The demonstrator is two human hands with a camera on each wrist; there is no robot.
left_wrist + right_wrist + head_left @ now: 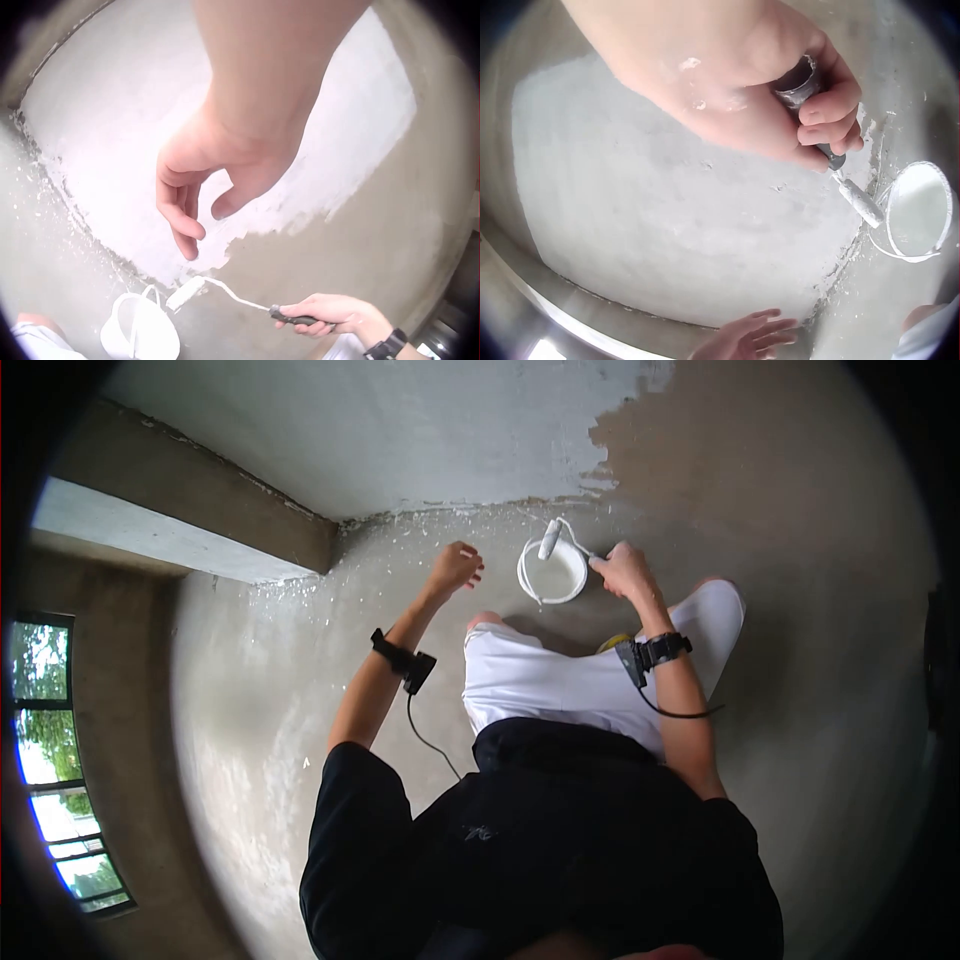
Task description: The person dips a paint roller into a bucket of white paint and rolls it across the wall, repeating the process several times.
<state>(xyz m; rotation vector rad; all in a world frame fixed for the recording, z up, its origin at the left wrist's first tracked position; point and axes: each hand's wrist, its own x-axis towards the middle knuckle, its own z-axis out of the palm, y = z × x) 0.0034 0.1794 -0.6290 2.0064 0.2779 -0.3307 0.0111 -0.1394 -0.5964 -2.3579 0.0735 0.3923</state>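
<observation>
My right hand (628, 572) grips the dark handle of a small paint roller (861, 204), fingers curled round it. The roller's white sleeve is over the far rim of a white bucket (523, 574) in the head view. Pale paint shows inside that bucket, and a thin wire handle crosses its side in the left wrist view. Left of the bucket, my left hand (458, 568) hangs in the air, its fingers loosely bent and holding nothing. In the left wrist view, this hand (225, 161) is in front of the painted wall.
A wall (400, 430) rises ahead, partly coated white with a ragged edge against bare brown plaster. Paint specks dot the concrete floor (390, 560) along its base. A beam-like ledge (230, 480) juts out at left, near a window (70, 760). Something yellow (616, 642) lies by the legs.
</observation>
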